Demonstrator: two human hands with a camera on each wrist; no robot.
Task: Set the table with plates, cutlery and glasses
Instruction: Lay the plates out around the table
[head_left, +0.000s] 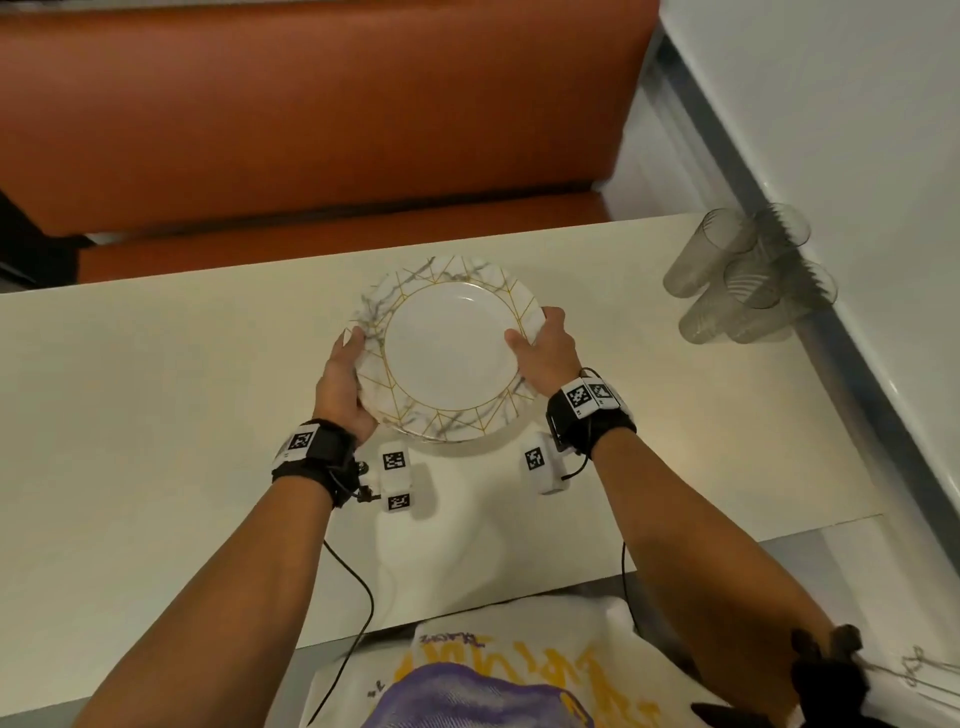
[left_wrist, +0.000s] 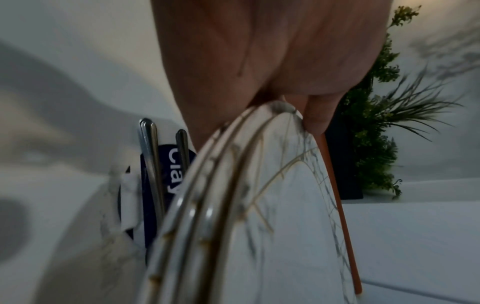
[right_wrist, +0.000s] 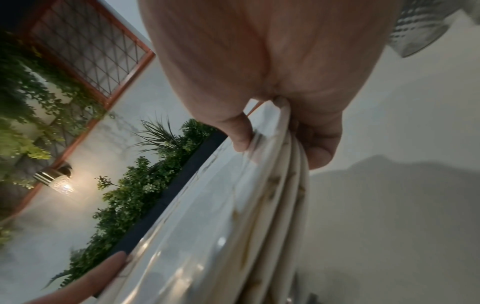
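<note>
A stack of white plates (head_left: 447, 353) with gold lines and grey marbling is held over the cream table (head_left: 156, 389), a little tilted. My left hand (head_left: 348, 374) grips its left rim and my right hand (head_left: 535, 332) grips its right rim, thumbs on top. In the left wrist view the plates (left_wrist: 259, 205) show three rims, and metal cutlery handles (left_wrist: 152, 164) lie beyond them by a blue label; the head view hides these. In the right wrist view my right hand (right_wrist: 272, 72) pinches the plates (right_wrist: 233, 226). Several clear glasses (head_left: 748, 275) stand at the far right.
An orange bench seat (head_left: 311, 130) runs behind the table's far edge. A white ledge and wall (head_left: 857, 208) border the table on the right, close to the glasses. My body stands at the near table edge. Green plants (right_wrist: 145, 185) show in the wrist views.
</note>
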